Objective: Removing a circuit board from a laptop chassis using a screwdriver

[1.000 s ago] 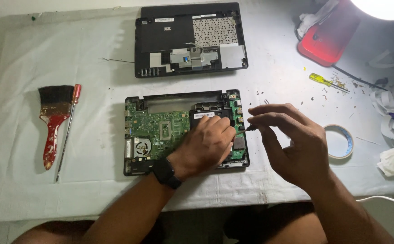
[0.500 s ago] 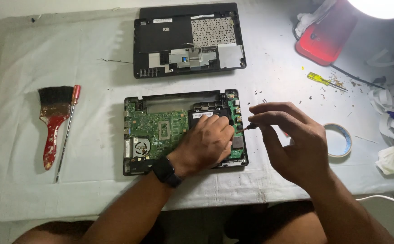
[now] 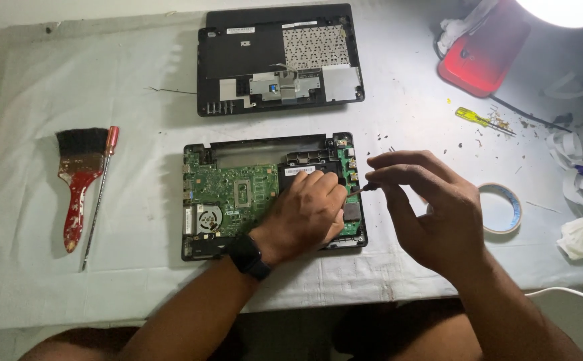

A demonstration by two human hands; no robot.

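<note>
An opened laptop base point(image 3: 238, 194) with a green circuit board and a small fan lies in front of me on the white cloth. My left hand point(image 3: 305, 214), a dark watch on its wrist, rests curled on the board's right part beside a black drive. My right hand point(image 3: 432, 207) pinches a thin screwdriver point(image 3: 360, 190) whose tip points at the base's right edge, close to my left fingers.
The laptop's removed keyboard cover point(image 3: 278, 60) lies farther back. At left lie a red-handled paintbrush point(image 3: 77, 180) and a long screwdriver point(image 3: 99, 194). On the right are a tape roll point(image 3: 502, 207), a yellow screwdriver point(image 3: 475, 119), a red lamp base point(image 3: 484, 50), crumpled tissues point(image 3: 582, 237) and scattered small debris.
My right hand with the screwdriver has edged slightly left toward the laptop base. My left hand stays on the board.
</note>
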